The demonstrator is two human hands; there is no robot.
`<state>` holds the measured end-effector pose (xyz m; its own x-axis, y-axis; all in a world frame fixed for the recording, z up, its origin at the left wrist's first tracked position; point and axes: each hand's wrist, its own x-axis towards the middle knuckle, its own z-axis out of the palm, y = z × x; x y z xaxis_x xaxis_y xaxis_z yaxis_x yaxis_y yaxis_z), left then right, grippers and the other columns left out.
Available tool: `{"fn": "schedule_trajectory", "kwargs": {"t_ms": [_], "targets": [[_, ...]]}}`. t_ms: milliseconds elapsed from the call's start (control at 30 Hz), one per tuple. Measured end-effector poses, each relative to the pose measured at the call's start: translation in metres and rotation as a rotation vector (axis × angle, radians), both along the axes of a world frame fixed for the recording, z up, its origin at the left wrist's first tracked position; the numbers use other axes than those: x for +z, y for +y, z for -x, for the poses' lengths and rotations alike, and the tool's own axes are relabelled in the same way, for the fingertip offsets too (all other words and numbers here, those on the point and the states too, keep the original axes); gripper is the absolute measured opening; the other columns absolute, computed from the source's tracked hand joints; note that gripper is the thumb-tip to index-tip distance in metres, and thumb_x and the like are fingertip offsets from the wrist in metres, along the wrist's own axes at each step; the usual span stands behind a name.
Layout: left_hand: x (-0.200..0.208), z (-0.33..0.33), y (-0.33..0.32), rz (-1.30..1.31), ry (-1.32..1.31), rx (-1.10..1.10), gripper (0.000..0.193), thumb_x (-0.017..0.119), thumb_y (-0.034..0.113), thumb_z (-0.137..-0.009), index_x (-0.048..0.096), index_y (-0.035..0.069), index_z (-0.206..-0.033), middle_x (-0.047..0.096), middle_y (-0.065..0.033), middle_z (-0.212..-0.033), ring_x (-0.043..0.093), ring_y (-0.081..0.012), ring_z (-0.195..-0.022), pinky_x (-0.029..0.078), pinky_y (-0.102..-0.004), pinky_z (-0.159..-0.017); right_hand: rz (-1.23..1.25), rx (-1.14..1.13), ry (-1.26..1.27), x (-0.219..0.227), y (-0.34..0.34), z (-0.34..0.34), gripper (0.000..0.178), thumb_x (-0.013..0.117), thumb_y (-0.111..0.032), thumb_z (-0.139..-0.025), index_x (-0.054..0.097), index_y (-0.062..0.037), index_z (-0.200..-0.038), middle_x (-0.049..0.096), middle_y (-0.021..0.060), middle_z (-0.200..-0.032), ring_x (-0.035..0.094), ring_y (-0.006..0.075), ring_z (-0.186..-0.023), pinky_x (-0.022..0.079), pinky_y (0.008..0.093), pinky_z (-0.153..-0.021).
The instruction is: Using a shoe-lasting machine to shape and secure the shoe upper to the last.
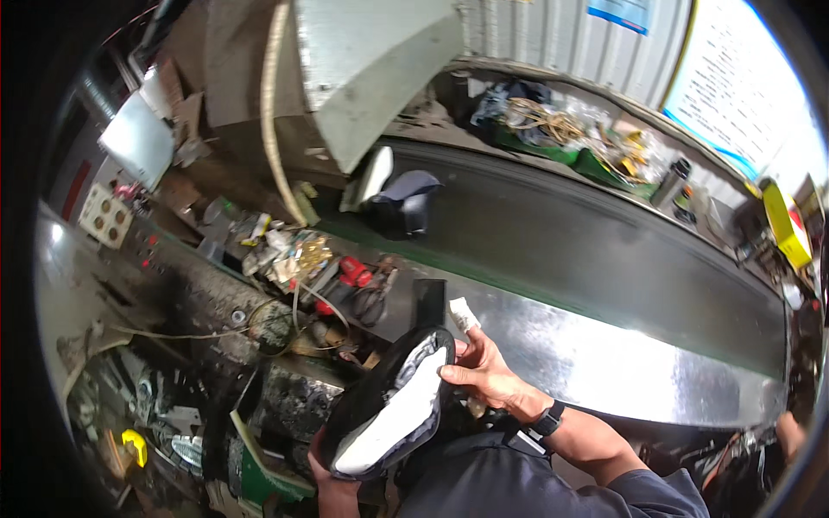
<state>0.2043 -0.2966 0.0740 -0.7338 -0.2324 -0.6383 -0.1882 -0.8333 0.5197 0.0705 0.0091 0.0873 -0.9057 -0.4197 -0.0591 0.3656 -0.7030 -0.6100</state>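
Both hands hold a dark shoe upper with a white sole face close to the person's chest.

The left hand grips the lower end of the shoe from beneath, and the right hand clasps its upper edge, one finger wrapped in a white bandage. Beyond them runs a dark conveyor belt bearing another dark shoe near a grey machine housing. Cluttered tools lie to the left.

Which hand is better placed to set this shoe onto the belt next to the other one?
Probably the right hand: it grips the shoe at its belt-side edge, close to the belt. The left hand holds the low end.
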Motion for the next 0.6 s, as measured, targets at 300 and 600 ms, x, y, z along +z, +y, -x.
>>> {"fn": "schedule_trajectory", "kwargs": {"t_ms": [300, 600], "targets": [[-0.037, 0.078, 0.070, -0.303, -0.061, -0.630, 0.049, 0.042, 0.032, -0.102, 0.061, -0.005, -0.127, 0.067, -0.0190, -0.124, 0.065, -0.0336, -0.114, 0.051, -0.0465, -0.102, -0.392, -0.474, -0.176, 0.015, 0.071, -0.032, 0.054, 0.079, -0.002, -0.084, 0.055, -0.0026, -0.133, 0.073, 0.0076, -0.099, 0.069, 0.0123, -0.088, 0.055, 0.0283, -0.082], [-0.065, 0.102, 0.051, 0.173, -0.065, -0.781, 0.033, 0.049, 0.018, -0.100, 0.050, 0.010, -0.132, 0.069, -0.0192, -0.109, 0.070, -0.0309, -0.097, 0.057, -0.0448, -0.088, -1.273, -1.446, 0.062, 0.005, 0.312, -0.095, 0.064, 0.083, -0.005, -0.081, 0.045, 0.0031, -0.131, 0.068, 0.0104, -0.092, 0.064, 0.0132, -0.080, 0.051, 0.0244, -0.069]]}}
